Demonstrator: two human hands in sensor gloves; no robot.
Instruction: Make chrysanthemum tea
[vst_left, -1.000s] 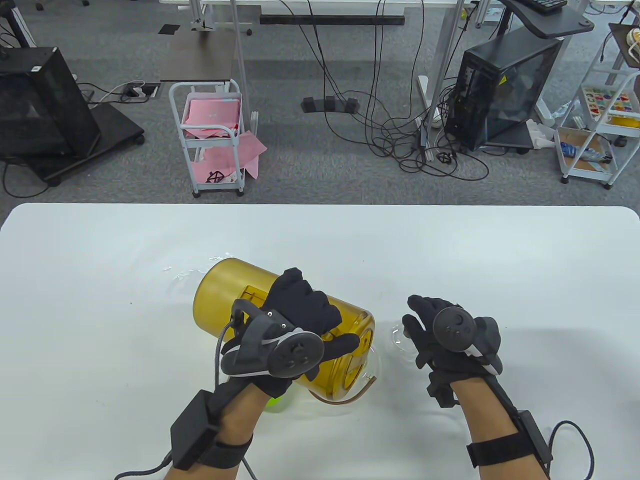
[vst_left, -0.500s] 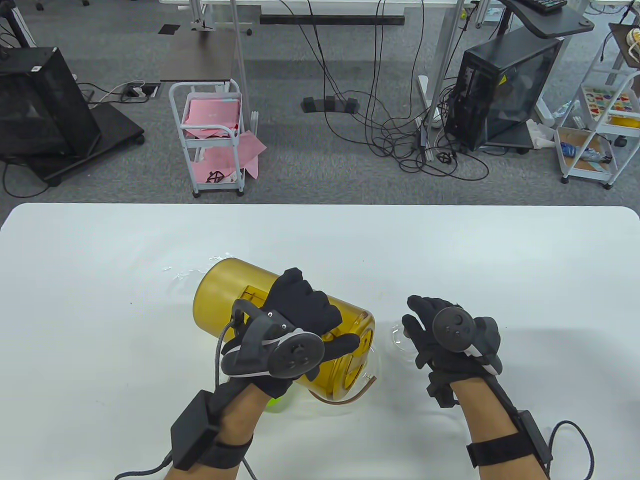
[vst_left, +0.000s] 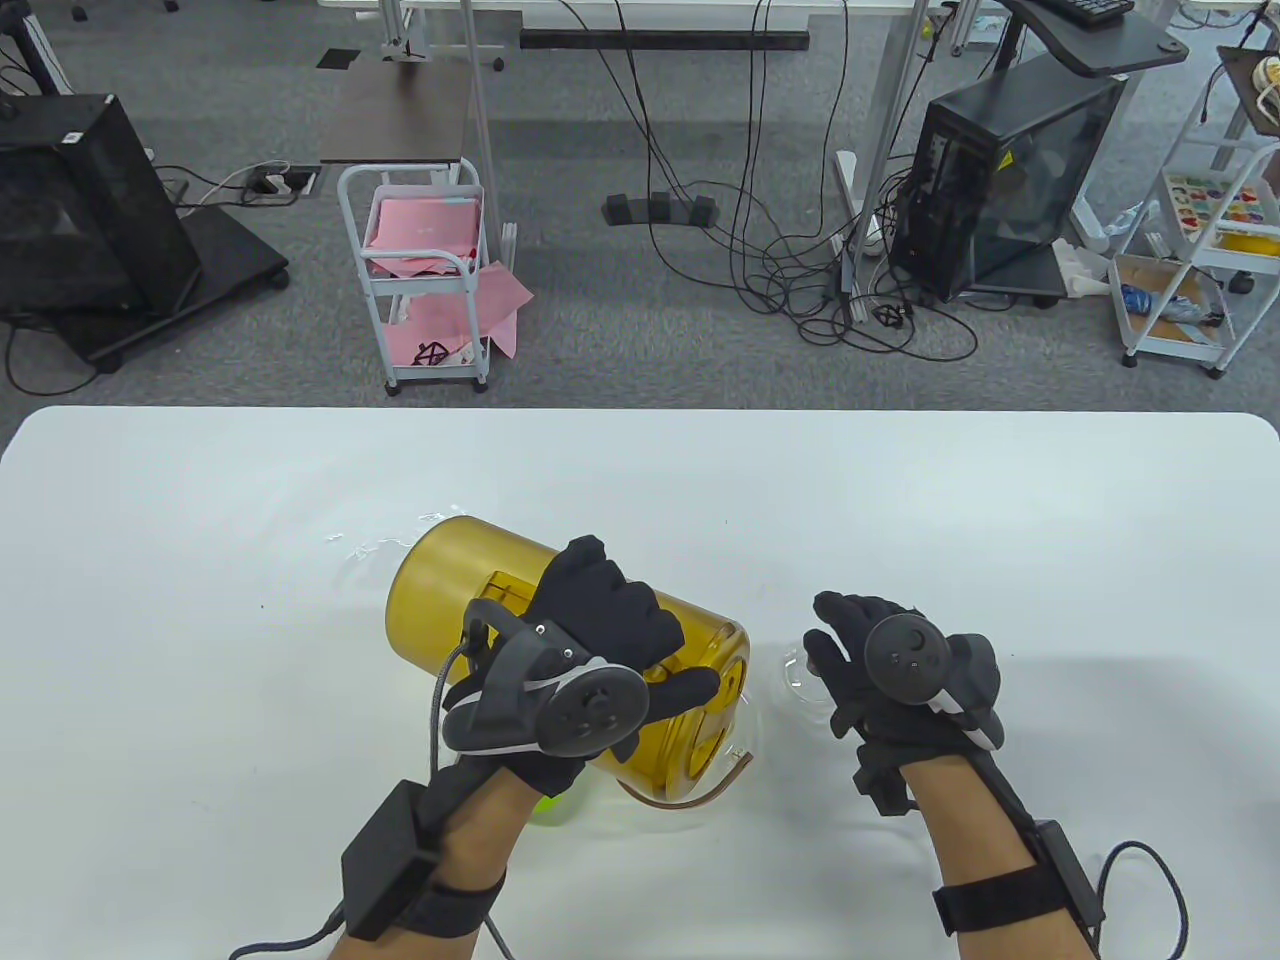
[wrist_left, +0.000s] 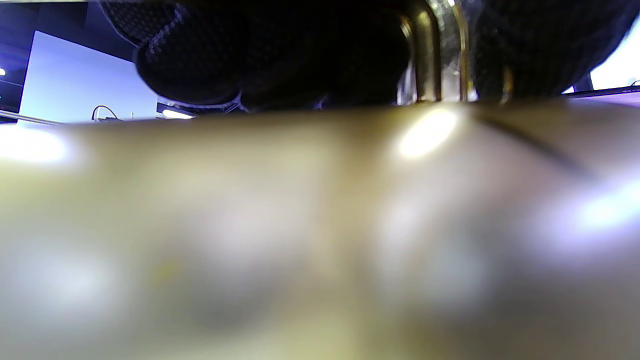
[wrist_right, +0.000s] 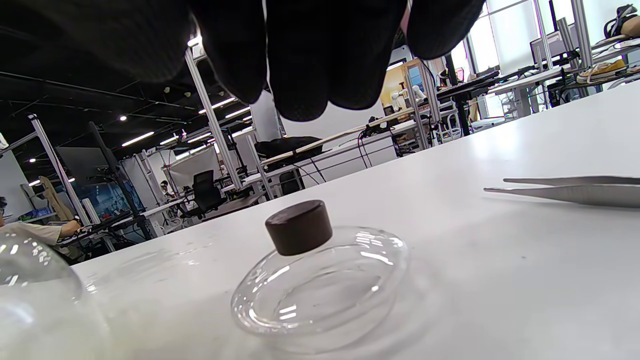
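Observation:
A yellow see-through jug (vst_left: 450, 585) lies tilted, its mouth low over a clear glass vessel (vst_left: 738, 745) with a brown curved handle (vst_left: 705, 792). My left hand (vst_left: 615, 635) grips the jug by its handle; the left wrist view shows curled fingers (wrist_left: 250, 55) round the handle (wrist_left: 430, 55) above the blurred jug wall (wrist_left: 300, 225). A glass lid (vst_left: 795, 678) with a dark round knob (wrist_right: 299, 226) rests on the table. My right hand (vst_left: 848, 640) hovers just above it, fingers (wrist_right: 300, 65) relaxed and holding nothing.
Metal tweezers (wrist_right: 575, 190) lie on the white table (vst_left: 1000, 500) to the right of the lid. A small green object (vst_left: 547, 806) peeks out beneath my left wrist. A rounded glass wall (wrist_right: 30, 285) stands left of the lid.

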